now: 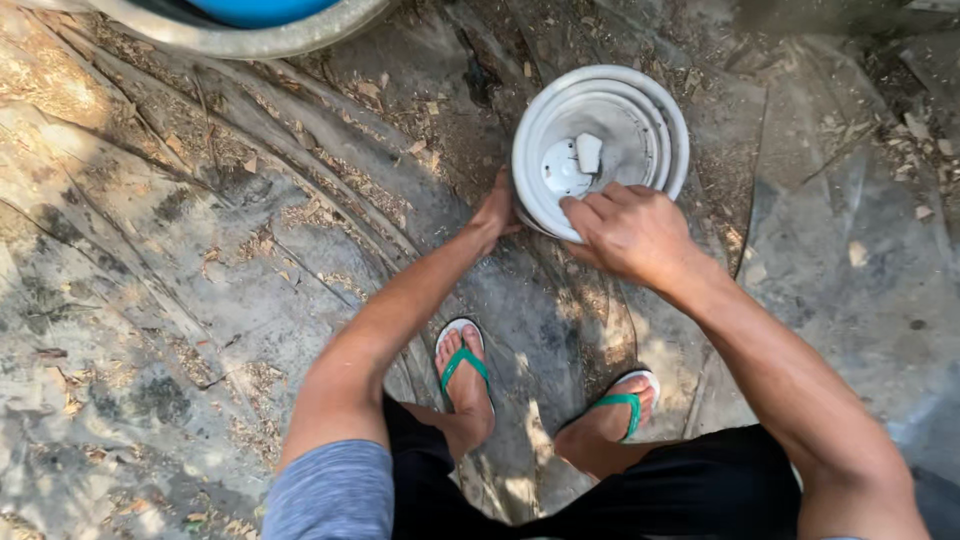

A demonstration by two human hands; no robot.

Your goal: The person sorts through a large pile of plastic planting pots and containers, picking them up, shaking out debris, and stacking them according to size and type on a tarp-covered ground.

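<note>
two hands: both on one white bucket (610,130)
bucket: round, dirty white, seen from above, standing on a grey sheet (200,250) near its far edge
left hand (495,212): pressed against the bucket's left outer wall, fingers hidden behind it
right hand (628,230): fingers curled over the near rim, gripping it
inside: a pale lump (588,152) on the bottom
basin (250,40): large, grey-rimmed, far left corner
feet: in green-strapped sandals (462,362), below the bucket

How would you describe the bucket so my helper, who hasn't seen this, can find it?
Look just ahead of the person's sandalled feet on the dusty ground sheet. The bucket is the round white one gripped by both hands, small and pale inside, unlike the big basin holding something blue at top left.
</note>
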